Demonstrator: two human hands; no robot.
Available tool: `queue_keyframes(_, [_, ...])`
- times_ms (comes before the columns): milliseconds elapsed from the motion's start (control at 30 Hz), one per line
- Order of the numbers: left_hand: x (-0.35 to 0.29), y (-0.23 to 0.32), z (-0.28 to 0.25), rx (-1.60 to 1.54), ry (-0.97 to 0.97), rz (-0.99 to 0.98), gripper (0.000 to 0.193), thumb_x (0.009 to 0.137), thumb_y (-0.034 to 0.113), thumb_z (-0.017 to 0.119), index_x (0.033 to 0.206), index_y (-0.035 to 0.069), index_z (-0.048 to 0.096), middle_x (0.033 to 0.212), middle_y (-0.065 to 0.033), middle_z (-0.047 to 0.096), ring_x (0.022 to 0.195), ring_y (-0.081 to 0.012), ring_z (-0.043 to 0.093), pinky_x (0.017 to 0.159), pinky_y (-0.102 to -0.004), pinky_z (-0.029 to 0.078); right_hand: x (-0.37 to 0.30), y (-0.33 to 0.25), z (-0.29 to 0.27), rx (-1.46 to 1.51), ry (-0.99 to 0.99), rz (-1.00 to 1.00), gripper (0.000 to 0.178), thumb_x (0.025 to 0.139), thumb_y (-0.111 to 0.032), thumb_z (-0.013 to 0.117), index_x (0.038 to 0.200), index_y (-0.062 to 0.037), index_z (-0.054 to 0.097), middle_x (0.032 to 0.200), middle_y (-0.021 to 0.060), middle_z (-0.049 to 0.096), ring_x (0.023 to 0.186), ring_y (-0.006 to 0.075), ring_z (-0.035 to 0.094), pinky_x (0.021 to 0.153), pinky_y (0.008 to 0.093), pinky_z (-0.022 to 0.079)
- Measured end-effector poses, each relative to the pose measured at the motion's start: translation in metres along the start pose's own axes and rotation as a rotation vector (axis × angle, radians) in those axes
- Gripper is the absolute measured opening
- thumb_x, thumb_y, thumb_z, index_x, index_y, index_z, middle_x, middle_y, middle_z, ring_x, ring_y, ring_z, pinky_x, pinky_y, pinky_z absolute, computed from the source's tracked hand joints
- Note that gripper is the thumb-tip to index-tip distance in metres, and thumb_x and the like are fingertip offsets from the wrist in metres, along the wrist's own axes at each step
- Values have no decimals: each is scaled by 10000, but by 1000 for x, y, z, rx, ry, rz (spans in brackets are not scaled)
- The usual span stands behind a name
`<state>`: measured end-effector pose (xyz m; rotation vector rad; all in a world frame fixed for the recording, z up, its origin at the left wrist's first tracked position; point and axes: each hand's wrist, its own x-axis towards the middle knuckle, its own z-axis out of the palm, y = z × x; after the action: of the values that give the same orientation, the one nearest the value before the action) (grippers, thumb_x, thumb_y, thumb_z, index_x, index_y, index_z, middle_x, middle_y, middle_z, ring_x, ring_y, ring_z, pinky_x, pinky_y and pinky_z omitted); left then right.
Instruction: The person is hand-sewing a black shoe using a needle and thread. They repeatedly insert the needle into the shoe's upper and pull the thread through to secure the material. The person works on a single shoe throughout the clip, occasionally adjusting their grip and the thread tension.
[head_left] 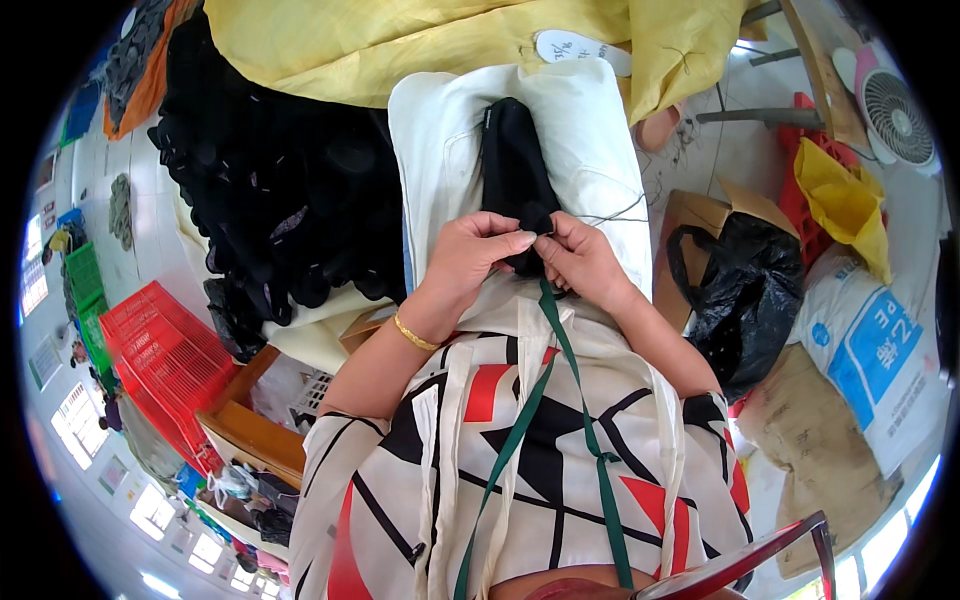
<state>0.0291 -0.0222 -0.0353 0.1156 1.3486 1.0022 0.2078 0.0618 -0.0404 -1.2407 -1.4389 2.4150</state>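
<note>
A long, narrow black fabric piece (513, 150), shaped somewhat like a shoe upper, lies on a white cloth-covered cushion (428, 110) in front of me. At its near end, my left hand (472, 250) pinches the black fabric between thumb and fingers. Close against it, my right hand (588, 258) pinches the same end, and the fingertips of both hands almost meet. A thin dark thread (618, 214) runs off to the right beside my right hand. Whether a needle sits between the fingers is too small to tell. A green cord (550, 310) hangs down just below the hands.
Left of the cushion lies a big heap of black fabric pieces (290, 190). Yellow cloth (330, 45) with a white insole (583, 50) spreads beyond. To the right are a cardboard box (690, 215), a black plastic bag (745, 290) and a fan (897, 115). Red crates (165, 360) stand left.
</note>
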Motion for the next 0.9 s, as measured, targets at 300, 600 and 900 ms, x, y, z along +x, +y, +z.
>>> queue_keyframes(300, [-2,-3,2,24,-6,41,234,831,127,812,1000,19,691,886,-41,700,753,-101,630,676,-248,496,4,-3,0,-105,8,12,132,1003,-126,572,1101,-39,556,688,-9,567,562,48,515,510,207,432])
queue_keyframes(600, [-2,-6,1,68,-51,123,195,854,65,779,1015,-13,700,902,-53,706,780,-96,631,693,-237,506,8,-6,5,-154,78,-142,286,1017,-215,558,1242,-54,487,708,-24,530,576,39,474,530,191,410])
queue_keyframes(900, [-2,-14,5,230,-7,281,191,867,81,749,1032,2,691,903,-26,690,770,-66,604,668,-216,487,2,-25,1,-423,231,-327,286,898,-147,703,1137,-30,597,906,64,647,763,168,639,657,300,526])
